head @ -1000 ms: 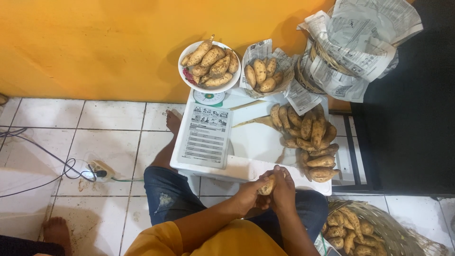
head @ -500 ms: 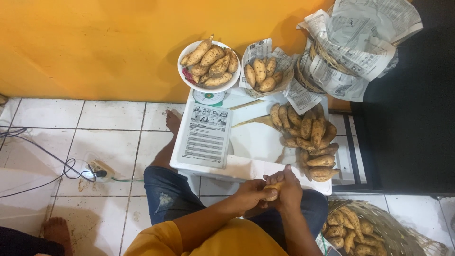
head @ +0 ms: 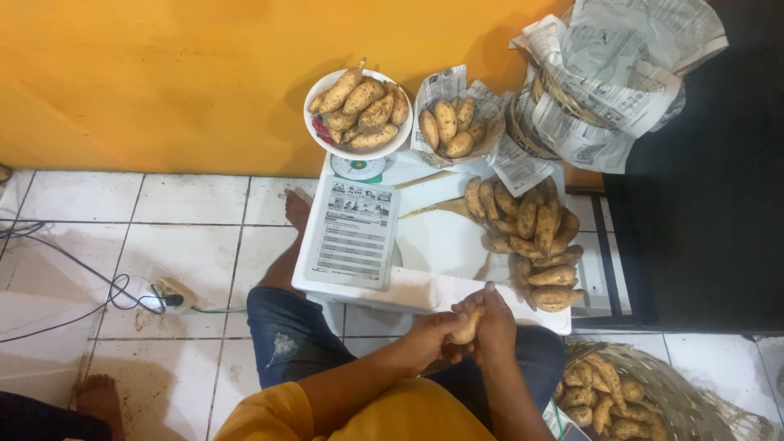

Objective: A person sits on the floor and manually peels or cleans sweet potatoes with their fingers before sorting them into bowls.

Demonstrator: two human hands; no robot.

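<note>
One head-worn view looks steeply down (from close above) at the low white table (head: pixel 441 237).

A small produce-sorting spot in a home or shop is suggested: a scale (head: pixel 357 167) topped with a bowl (head: pixel 314 122) of tubers, newspaper-lined baskets (head: pixel 531 135), a tiled floor (head: pixel 188 220).

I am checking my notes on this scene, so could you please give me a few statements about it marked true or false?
1. Both hands hold one sweet potato. True.
2. The white bowl is empty. False: it is heaped with sweet potatoes.
3. A pile of sweet potatoes lies on the white table. True.
4. The wall is blue. False: it is orange.
5. A wicker basket at lower right holds sweet potatoes. True.
</note>
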